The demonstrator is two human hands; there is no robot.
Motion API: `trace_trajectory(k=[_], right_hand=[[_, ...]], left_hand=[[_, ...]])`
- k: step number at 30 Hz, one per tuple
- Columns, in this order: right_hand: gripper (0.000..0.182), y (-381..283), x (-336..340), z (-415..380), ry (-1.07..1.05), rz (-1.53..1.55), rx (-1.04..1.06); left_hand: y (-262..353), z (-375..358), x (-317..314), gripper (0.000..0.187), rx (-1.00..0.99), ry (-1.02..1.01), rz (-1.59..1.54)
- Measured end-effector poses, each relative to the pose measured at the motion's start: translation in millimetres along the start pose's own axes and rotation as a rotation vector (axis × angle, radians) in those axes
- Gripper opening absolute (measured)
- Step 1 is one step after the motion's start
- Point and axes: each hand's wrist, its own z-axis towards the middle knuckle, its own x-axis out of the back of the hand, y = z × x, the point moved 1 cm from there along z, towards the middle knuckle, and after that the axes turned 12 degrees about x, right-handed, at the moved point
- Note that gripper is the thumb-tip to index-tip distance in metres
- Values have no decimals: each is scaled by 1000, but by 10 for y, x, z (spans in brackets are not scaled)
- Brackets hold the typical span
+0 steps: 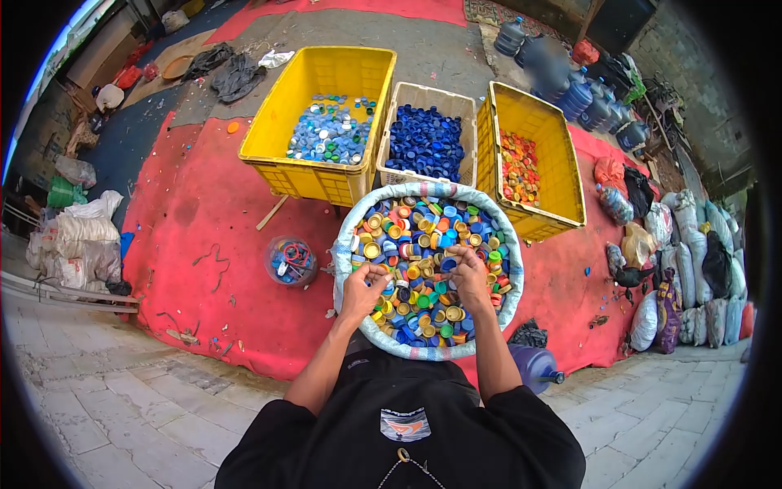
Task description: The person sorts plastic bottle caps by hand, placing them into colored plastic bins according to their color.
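Working above a round tub [440, 354] with a pale cloth-wrapped rim, full of mixed bottle caps [419, 297] in blue, yellow, green, red and white. Poising the left grip [363, 289] over the left part of the heap, with thumb and fingertips drawn close together; cannot tell of any cap caught between them. Poising the right grip [471, 281] over the right part, apart from the left, with thumb and fingers bent toward each other just beside a blue cap [448, 264]; cannot tell whether pinching it or only hovering near it. Facing, beyond the tub, three containers side by side: at left, a yellow crate [305, 181] with light blue, white and green caps; in the middle, a white crate [432, 96] with dark blue caps; at right, a second yellow crate [562, 155] with orange and red caps. Having at left a clear bucket [277, 273] on the red cloth [195, 244], and near the tub's lower right edge, a water jug [532, 367] tipped on its side. Wearing a black shirt [350, 432].
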Motion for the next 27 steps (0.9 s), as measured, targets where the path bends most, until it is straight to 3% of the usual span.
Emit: trace_trajectory(k=[4, 8, 12, 20, 27], right_hand=[[37, -15, 74, -456, 27, 568, -98], [27, 126, 76, -793, 149, 733, -152], [23, 106, 35, -972, 228, 709, -176], [19, 82, 166, -967, 205, 622, -86], [22, 99, 115, -943, 188, 590, -111]], left_hand=[[341, 269, -245, 24, -313, 53, 429], [401, 615, -448, 38, -439, -28, 634], [369, 839, -574, 51, -428, -102, 749], [461, 879, -660, 50, -329, -147, 914], [345, 883, -655, 49, -471, -121, 816]])
